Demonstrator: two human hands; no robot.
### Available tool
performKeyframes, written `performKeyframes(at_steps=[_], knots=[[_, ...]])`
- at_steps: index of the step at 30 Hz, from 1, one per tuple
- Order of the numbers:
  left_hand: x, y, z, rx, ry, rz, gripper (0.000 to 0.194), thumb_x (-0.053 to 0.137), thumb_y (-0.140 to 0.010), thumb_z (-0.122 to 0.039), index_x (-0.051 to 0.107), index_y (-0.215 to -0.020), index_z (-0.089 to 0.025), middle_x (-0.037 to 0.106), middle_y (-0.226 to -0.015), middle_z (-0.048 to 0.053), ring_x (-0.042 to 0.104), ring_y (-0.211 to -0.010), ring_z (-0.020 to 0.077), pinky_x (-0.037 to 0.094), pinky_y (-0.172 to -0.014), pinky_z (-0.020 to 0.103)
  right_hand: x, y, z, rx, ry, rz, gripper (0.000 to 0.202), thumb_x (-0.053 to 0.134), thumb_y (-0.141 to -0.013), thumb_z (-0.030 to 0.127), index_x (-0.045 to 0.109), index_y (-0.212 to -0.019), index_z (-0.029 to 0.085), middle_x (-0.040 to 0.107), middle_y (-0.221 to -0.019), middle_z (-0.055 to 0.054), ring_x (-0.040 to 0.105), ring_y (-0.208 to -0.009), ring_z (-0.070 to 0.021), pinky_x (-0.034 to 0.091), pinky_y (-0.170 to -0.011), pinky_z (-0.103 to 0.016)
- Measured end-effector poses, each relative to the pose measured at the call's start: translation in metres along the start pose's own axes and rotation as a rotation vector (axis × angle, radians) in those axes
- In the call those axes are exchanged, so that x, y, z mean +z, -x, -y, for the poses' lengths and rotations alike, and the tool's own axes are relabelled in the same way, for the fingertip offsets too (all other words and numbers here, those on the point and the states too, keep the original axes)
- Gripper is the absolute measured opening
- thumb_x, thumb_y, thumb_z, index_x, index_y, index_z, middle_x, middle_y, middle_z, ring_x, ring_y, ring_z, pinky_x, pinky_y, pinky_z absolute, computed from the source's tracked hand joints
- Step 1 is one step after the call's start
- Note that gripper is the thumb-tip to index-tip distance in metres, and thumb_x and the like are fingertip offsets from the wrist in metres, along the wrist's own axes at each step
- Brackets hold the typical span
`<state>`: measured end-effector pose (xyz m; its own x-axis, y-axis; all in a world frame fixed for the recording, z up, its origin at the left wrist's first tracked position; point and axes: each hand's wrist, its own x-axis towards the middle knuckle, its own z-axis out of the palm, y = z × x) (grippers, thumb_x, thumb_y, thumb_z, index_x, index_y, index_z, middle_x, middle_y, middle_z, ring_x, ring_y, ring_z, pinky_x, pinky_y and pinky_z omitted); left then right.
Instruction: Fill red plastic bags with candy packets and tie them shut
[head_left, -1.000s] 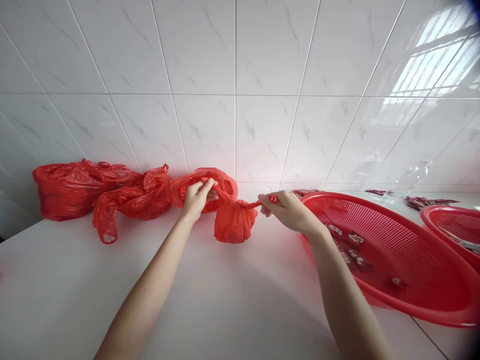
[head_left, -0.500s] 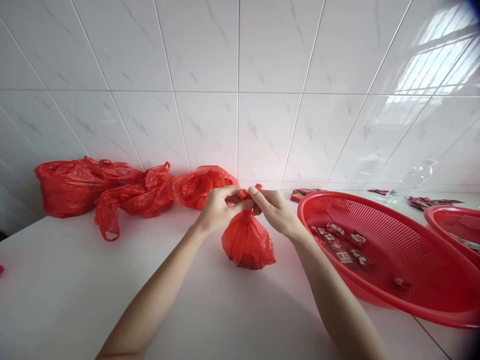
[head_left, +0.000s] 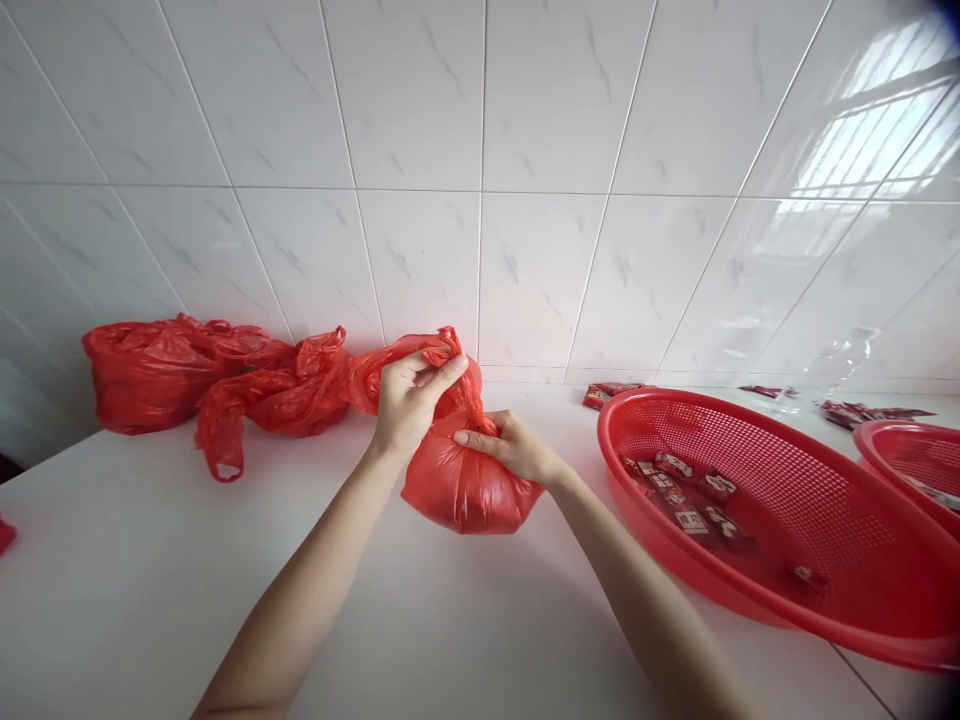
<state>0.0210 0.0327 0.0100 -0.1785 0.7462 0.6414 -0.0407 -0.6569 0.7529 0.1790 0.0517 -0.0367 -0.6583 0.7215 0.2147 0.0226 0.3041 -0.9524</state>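
A red plastic bag (head_left: 472, 490), bulging at its lower part, is between my two hands over the white table. My left hand (head_left: 409, 395) pinches the twisted top of the bag between thumb and fingers, pulling it up and to the left. Lower down, my right hand (head_left: 514, 447) is closed around the gathered neck, its thumb lying across the front. What the bag contains is hidden by the red film. Just behind my left hand lies another crumpled red bag (head_left: 367, 380), partly covered by it.
More red bags (head_left: 150, 375) lie in a heap along the tiled wall at left. A red perforated basket (head_left: 847, 520) with several small wrapped packets (head_left: 694, 520) stands at right. Beyond it are a second red basket (head_left: 911, 440), a clear bottle (head_left: 836, 365) and loose packets (head_left: 870, 413).
My hands were together at the bag's top. Now the left has moved up and left with the top, while the right has slid down around the neck. The bag looks tilted and fuller.
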Motion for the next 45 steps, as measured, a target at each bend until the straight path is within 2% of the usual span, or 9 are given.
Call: performKeyframes(at_steps=[3,9,13,17,22,27,31,41,45], knots=[[-0.003,-0.003,0.002,-0.003,0.026,-0.012,0.019,0.078,-0.079,-0.033,0.073,-0.076,-0.015,0.064,-0.072,0.001,0.058,-0.07,0.0118,0.049,-0.068,0.025,0.001,0.001,-0.001,-0.014,-0.063,0.066,0.037,0.065,-0.087,0.053,0.07,-0.093,0.016,0.069,-0.087,-0.004,0.064,-0.076,-0.018,0.052,-0.07,-0.031],[0.002,-0.002,0.004,-0.03,0.067,0.026,0.019,0.078,-0.079,-0.032,0.07,-0.077,-0.015,0.065,-0.076,0.002,0.063,-0.078,0.0145,0.051,-0.077,0.028,-0.008,0.003,0.001,-0.008,0.063,0.005,0.036,0.06,-0.091,0.05,0.062,-0.079,0.016,0.06,-0.073,0.0,0.054,-0.064,-0.0132,0.044,-0.06,-0.027],[0.007,0.004,0.006,-0.082,0.016,0.06,0.041,0.077,-0.08,-0.039,0.065,-0.115,-0.02,0.068,-0.103,0.007,0.065,-0.102,0.021,0.05,-0.094,0.035,-0.015,0.005,0.006,-0.019,0.098,-0.114,0.034,0.058,-0.091,0.047,0.057,-0.076,0.016,0.056,-0.07,0.001,0.051,-0.063,-0.0125,0.042,-0.058,-0.027],[0.01,0.015,0.009,-0.203,-0.23,0.285,0.079,0.075,-0.08,-0.049,0.037,-0.147,-0.029,0.052,-0.142,0.013,0.046,-0.135,0.0308,0.037,-0.112,0.05,-0.024,0.007,0.011,-0.144,0.111,-0.299,0.018,0.059,-0.088,0.033,0.059,-0.079,0.017,0.061,-0.078,-0.001,0.057,-0.075,-0.0159,0.048,-0.07,-0.029],[0.013,0.02,0.009,-0.32,-0.271,0.531,0.069,0.052,-0.091,-0.062,0.033,-0.151,-0.034,0.023,-0.164,0.006,0.015,-0.153,0.0302,0.02,-0.122,0.051,-0.037,0.015,0.021,-0.13,0.004,-0.319,0.02,0.064,-0.084,0.036,0.067,-0.088,0.016,0.069,-0.084,-0.004,0.062,-0.079,-0.0188,0.051,-0.075,-0.031],[0.019,0.02,0.004,-0.281,-0.147,0.617,0.061,0.066,-0.088,-0.049,0.046,-0.143,-0.031,0.044,-0.154,0.006,0.038,-0.144,0.0277,0.037,-0.116,0.042,-0.04,0.017,0.024,-0.027,-0.143,-0.396,0.028,0.07,-0.08,0.044,0.067,-0.084,0.017,0.068,-0.078,-0.003,0.061,-0.072,-0.0181,0.049,-0.066,-0.029],[0.023,0.022,0.004,-0.265,-0.123,0.588,0.047,0.066,-0.089,-0.043,0.056,-0.131,-0.027,0.059,-0.139,0.007,0.053,-0.131,0.0256,0.048,-0.105,0.037,-0.039,0.013,0.02,-0.027,-0.157,-0.366,0.028,0.071,-0.078,0.043,0.063,-0.074,0.016,0.065,-0.069,-0.002,0.058,-0.065,-0.0159,0.047,-0.063,-0.028],[0.021,0.023,0.009,-0.29,-0.163,0.65,0.036,0.065,-0.09,-0.04,0.063,-0.122,-0.025,0.065,-0.128,0.008,0.059,-0.123,0.0255,0.052,-0.099,0.038,-0.039,0.013,0.022,-0.088,-0.075,-0.296,0.026,0.063,-0.082,0.039,0.066,-0.082,0.014,0.065,-0.074,-0.002,0.058,-0.07,-0.0152,0.045,-0.067,-0.028],[0.012,0.014,-0.004,-0.309,-0.097,0.749,0.044,0.075,-0.082,-0.035,0.062,-0.123,-0.027,0.066,-0.124,0.008,0.062,-0.118,0.0273,0.052,-0.097,0.04,-0.039,0.017,0.024,-0.073,0.055,-0.141,0.025,0.063,-0.084,0.039,0.06,-0.074,0.016,0.058,-0.069,0.001,0.052,-0.066,-0.013,0.043,-0.062,-0.026]])
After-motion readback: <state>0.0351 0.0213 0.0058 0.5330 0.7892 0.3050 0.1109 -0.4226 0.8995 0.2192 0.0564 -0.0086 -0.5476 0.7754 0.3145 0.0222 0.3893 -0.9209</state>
